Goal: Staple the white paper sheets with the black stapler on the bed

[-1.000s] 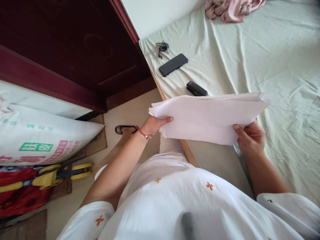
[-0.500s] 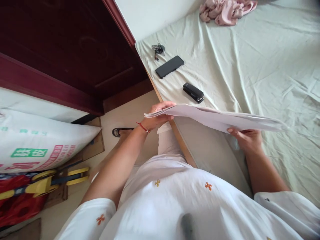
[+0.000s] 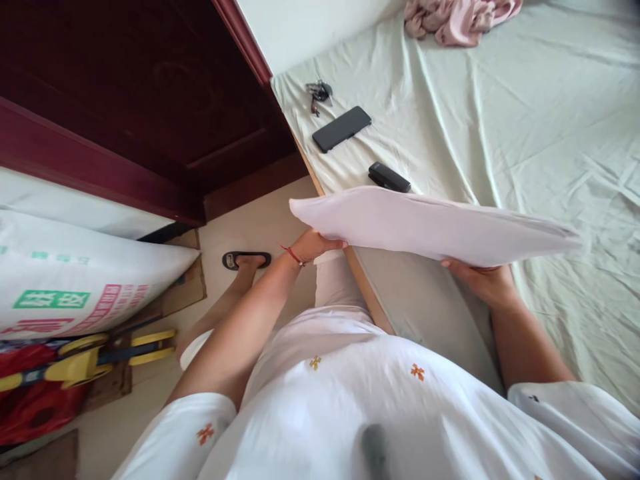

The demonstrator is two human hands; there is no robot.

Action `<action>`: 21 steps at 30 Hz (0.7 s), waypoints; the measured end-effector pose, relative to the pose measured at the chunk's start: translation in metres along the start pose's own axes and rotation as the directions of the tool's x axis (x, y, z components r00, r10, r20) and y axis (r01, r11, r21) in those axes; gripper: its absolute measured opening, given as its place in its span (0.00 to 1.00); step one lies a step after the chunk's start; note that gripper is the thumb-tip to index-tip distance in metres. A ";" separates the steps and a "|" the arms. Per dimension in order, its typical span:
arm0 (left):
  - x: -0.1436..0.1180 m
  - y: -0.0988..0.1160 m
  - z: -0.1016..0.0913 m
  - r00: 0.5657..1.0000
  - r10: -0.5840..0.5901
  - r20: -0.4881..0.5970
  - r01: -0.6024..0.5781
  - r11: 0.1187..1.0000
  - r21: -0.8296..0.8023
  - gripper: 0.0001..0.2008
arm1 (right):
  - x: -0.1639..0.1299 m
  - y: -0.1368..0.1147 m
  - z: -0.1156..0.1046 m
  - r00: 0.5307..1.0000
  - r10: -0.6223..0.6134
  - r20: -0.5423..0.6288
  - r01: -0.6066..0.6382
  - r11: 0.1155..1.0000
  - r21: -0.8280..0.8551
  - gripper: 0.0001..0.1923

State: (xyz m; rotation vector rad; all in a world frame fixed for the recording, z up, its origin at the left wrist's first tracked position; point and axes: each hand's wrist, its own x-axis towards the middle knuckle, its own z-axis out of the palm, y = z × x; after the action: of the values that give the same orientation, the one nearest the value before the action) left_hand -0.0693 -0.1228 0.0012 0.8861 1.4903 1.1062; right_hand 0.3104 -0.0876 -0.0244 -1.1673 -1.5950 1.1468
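A thick stack of white paper (image 3: 425, 223) hangs in the air over the edge of a bed, held by both my hands. My left hand (image 3: 314, 244), with a red string at the wrist, grips the stack's left end from below. My right hand (image 3: 477, 277) supports the right part from underneath, mostly hidden by the sheets. The stack lies nearly flat with its broad face tilted toward me. A black stapler (image 3: 389, 177) rests on the sheet just beyond the paper.
The bed has a pale green sheet (image 3: 525, 127). On it lie a black phone (image 3: 342, 129), a bunch of keys (image 3: 318, 92) and a pink cloth (image 3: 460, 17). A dark red door (image 3: 150, 100) stands left. A printed white sack (image 3: 85, 280) and a yellow tool (image 3: 95, 357) sit on the floor.
The paper stack went from upright, face toward me, down to nearly edge-on and flat, then tilted back a little. Both hands kept their hold throughout.
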 end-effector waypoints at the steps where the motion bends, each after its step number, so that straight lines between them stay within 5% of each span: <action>1: 0.000 -0.002 0.000 1.000 0.011 0.012 -0.011 1.000 0.003 0.27 | 0.000 -0.001 0.001 1.000 -0.004 -0.015 0.004 1.000 -0.006 0.15; 5: 0.000 -0.004 -0.003 0.995 0.068 0.077 -0.073 0.995 0.069 0.27 | -0.002 0.003 0.001 0.992 -0.007 -0.125 0.014 0.998 0.060 0.17; 15: -0.005 -0.003 0.005 0.988 0.064 0.139 -0.076 0.994 0.076 0.30 | -0.002 -0.001 0.003 0.999 -0.031 -0.026 0.030 0.999 -0.032 0.13; 21: -0.002 -0.009 0.015 0.983 0.169 0.067 -0.176 0.978 0.115 0.25 | -0.001 -0.001 0.005 0.998 0.030 -0.050 -0.035 0.992 -0.118 0.13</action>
State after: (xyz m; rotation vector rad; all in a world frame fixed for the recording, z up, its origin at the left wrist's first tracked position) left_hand -0.0544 -0.1247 -0.0075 1.1404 1.4661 1.1149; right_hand 0.3053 -0.0898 -0.0253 -1.2928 -1.6310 1.0479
